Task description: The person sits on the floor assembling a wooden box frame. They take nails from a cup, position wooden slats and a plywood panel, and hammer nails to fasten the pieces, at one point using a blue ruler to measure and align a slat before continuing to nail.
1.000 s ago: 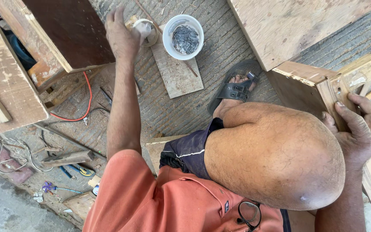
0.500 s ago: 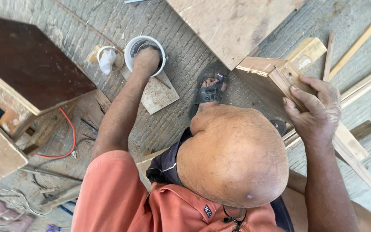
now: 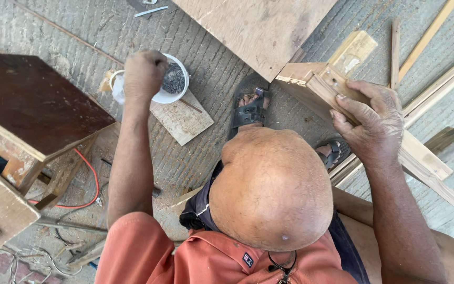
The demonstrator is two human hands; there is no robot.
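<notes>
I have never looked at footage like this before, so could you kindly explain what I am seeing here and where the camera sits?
There is no machine: a person is working with two bare hands, and the single camera sits on their head, looking straight down past a bent knee and an orange shirt. The ground is rough grey concrete. The left hand is closed over a white tub of small nails, which stands on a scrap of board. Whether it grips any nails cannot be seen. The right hand rests on and grips a pale wooden frame piece. Nearby are a dark wooden table, a plywood sheet, a red wire and a sandalled foot.
</notes>
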